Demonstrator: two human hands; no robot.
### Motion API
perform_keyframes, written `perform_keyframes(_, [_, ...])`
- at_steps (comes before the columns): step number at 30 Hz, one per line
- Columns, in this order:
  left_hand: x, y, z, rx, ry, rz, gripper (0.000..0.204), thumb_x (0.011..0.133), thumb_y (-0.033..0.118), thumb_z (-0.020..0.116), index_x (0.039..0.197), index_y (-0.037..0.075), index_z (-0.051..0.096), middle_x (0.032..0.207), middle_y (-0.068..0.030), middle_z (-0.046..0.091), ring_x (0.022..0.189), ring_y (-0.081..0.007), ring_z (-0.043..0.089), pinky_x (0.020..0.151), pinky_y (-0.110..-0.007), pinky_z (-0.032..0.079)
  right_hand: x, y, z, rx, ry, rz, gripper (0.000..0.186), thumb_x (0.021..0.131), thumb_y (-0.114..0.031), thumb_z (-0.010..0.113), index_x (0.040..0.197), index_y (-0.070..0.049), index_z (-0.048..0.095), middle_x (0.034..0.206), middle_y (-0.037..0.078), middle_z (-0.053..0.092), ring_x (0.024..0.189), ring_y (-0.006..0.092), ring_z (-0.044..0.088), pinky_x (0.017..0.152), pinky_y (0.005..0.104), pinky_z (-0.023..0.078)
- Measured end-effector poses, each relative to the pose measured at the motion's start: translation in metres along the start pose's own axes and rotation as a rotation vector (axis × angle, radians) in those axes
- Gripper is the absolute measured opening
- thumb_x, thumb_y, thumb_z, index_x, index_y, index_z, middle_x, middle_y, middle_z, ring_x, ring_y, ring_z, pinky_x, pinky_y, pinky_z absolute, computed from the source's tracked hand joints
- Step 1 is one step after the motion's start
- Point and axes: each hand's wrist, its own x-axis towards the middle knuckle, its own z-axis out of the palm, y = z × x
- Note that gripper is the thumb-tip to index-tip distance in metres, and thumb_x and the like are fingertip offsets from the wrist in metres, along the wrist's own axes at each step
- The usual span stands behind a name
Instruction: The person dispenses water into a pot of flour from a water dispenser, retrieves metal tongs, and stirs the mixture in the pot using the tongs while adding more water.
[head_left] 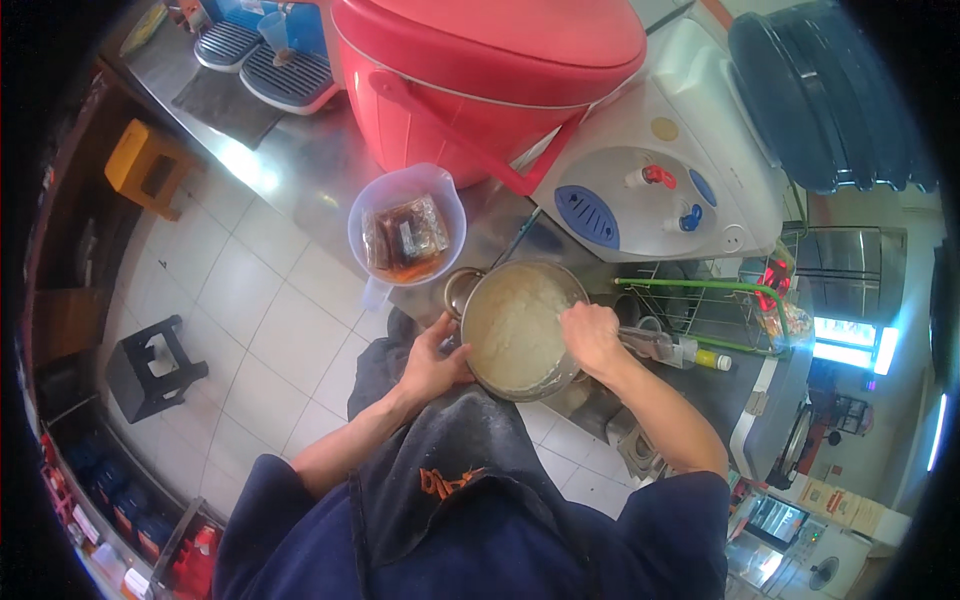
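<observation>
A steel pot with a pale, creamy, lumpy mixture is in front of my body, a ring-like handle at its left. My left hand grips the pot's left side below that handle. Curled into a closed grip, my right hand is over the pot's right part; what it holds is hidden. Above and left of the pot, a translucent measuring jug has wrapped brown packets and some orange liquid inside.
A steel counter bears a red cooler, drip trays and a white water dispenser with red and blue taps. A green wire rack with bottles is at right. Yellow and black stools stand on the tiled floor.
</observation>
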Motion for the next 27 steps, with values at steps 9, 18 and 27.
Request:
perform_keyframes(9, [0.005,-0.012,-0.005,0.039,-0.027,0.084,0.072,0.098,0.001,0.060,0.156,-0.006,0.018,0.155,-0.0251,0.035,0.105,-0.0308,0.068,0.072,-0.032,0.066,-0.041,-0.023,-0.008,0.395,-0.385,-0.071,0.031,0.088,-0.023,0.059,0.101,0.002,0.073,0.098,0.026,0.072,0.100,0.0436,0.070,0.087,0.0514,0.056])
perform_keyframes(18, [0.009,-0.005,-0.003,0.055,-0.062,-0.020,0.071,0.100,0.001,0.057,0.158,0.000,0.017,0.154,-0.0203,0.039,0.112,-0.0298,0.066,0.077,-0.034,0.066,-0.023,-0.049,-0.020,0.761,0.132,0.166,0.029,0.096,-0.022,0.054,0.086,0.000,0.070,0.088,0.029,0.069,0.085,0.0481,0.069,0.077,0.0542,0.056])
perform_keyframes(27, [0.005,0.003,-0.002,0.067,-0.072,0.005,0.071,0.100,0.002,0.057,0.158,-0.001,0.016,0.149,-0.0188,0.044,0.111,-0.0279,0.066,0.079,-0.035,0.066,-0.055,-0.040,0.003,0.636,-0.019,0.120,0.029,0.097,-0.027,0.057,0.096,-0.003,0.073,0.088,0.025,0.071,0.083,0.0449,0.071,0.075,0.0543,0.056])
